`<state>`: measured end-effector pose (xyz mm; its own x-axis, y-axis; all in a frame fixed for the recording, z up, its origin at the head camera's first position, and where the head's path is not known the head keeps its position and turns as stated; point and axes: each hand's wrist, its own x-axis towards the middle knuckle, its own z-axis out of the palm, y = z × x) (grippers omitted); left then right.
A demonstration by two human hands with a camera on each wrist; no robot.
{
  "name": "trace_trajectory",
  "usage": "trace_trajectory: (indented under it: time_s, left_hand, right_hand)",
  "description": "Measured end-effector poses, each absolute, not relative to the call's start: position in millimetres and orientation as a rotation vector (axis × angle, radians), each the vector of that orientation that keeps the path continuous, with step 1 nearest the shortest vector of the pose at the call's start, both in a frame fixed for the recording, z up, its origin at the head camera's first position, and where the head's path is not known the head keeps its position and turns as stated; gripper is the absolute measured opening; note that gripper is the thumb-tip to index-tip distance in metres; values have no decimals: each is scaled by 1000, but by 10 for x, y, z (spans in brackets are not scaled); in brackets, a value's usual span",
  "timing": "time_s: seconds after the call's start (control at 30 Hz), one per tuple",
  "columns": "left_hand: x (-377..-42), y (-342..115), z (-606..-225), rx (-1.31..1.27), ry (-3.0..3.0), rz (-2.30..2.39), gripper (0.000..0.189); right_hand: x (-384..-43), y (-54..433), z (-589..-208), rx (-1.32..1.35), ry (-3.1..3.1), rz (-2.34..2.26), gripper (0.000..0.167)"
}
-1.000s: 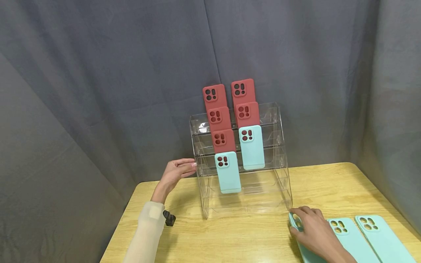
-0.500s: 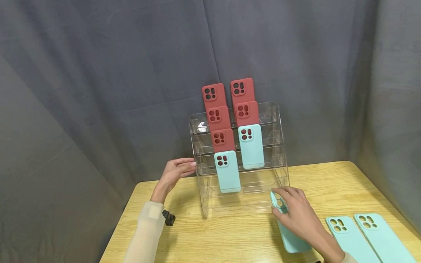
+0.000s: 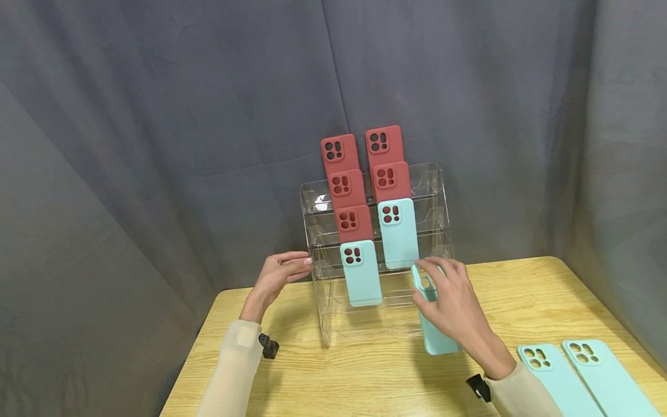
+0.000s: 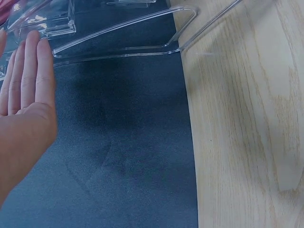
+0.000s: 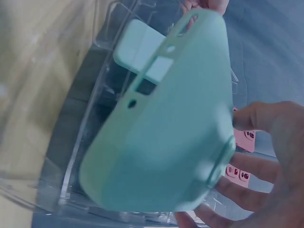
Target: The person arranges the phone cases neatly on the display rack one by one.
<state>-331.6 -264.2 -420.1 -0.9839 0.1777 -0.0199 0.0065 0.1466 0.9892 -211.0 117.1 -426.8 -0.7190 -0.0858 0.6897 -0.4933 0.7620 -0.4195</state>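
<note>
My right hand [image 3: 452, 304] pinches a mint phone case [image 3: 439, 339] by its long sides near the camera cutouts. It hangs tilted in front of the lower right of a clear tiered display stand [image 3: 324, 315]. Filling the right wrist view, the same case [image 5: 161, 142] shows its plain back and side slots. Straight fingers of my left hand [image 3: 276, 281] rest along the stand's left side; the left wrist view shows them at the clear panel. In the stand, several red phone cases [image 3: 355, 223] rise above two mint ones, the left mint case [image 3: 362, 281] and the right mint case [image 3: 398, 243].
Two more mint phone cases lie at the table's right front, an inner case [image 3: 560, 376] and an outer case [image 3: 607, 373]. Dark grey curtains [image 3: 208, 145] hang behind and beside the wooden table [image 3: 359, 376].
My right hand has lifted the mint phone case from beside the other two on the table and carried it left and up to the stand. The left hand has stayed in place.
</note>
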Motion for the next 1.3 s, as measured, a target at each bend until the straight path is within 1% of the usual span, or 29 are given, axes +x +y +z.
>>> trace_trajectory:
  time_s: [0.3, 0.5, 0.87, 1.03, 1.3]
  left_hand:
    - [-3331, -2630, -4202, 170, 2271, 1972, 45]
    - [-3328, -2639, -4198, 194, 2261, 1982, 47]
    - [-3305, -2639, -4195, 197, 2261, 1980, 46]
    - [-3296, -2630, -4181, 189, 2267, 1970, 46]
    - [-3288, -2638, -4178, 183, 2263, 1970, 45]
  right_hand:
    - [-2468, 1062, -4050, 412, -2160, 728, 49]
    - [-2707, 969, -3979, 406, -2094, 690, 49]
    - [-3042, 771, -4138, 420, -1953, 533, 51]
    - [-3097, 739, -4275, 423, -1966, 456, 49]
    - [-3095, 715, -4428, 422, -1980, 425, 47]
